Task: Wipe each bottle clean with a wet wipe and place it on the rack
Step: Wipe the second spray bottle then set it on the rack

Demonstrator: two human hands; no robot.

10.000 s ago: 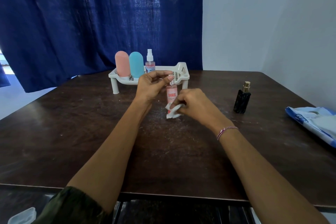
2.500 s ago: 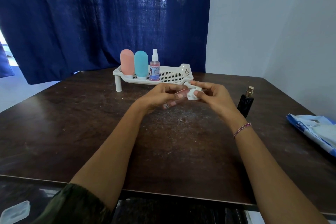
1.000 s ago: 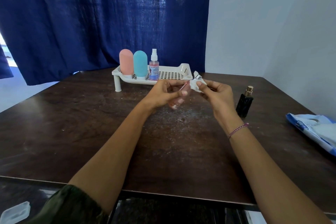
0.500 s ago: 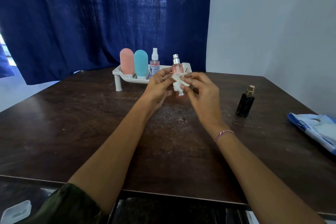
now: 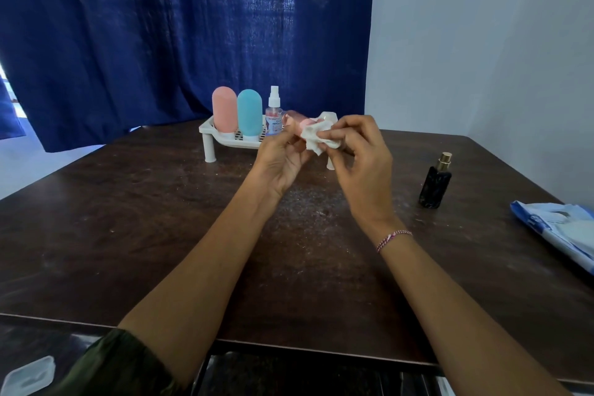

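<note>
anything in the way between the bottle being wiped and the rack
Nothing visible. The small bottle in the left hand is in front of the rack. Three bottles stand at its left end; its right end is mostly hidden behind that hand and the wipe.

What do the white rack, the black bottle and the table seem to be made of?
The white rack looks like matt moulded plastic: perforated floor, one-piece legs. The black bottle seems glass or hard plastic, which I cannot tell, slightly glossy, with a gold metallic-looking cap. The table looks like dark wood or laminate, dull and scuffed.
</note>
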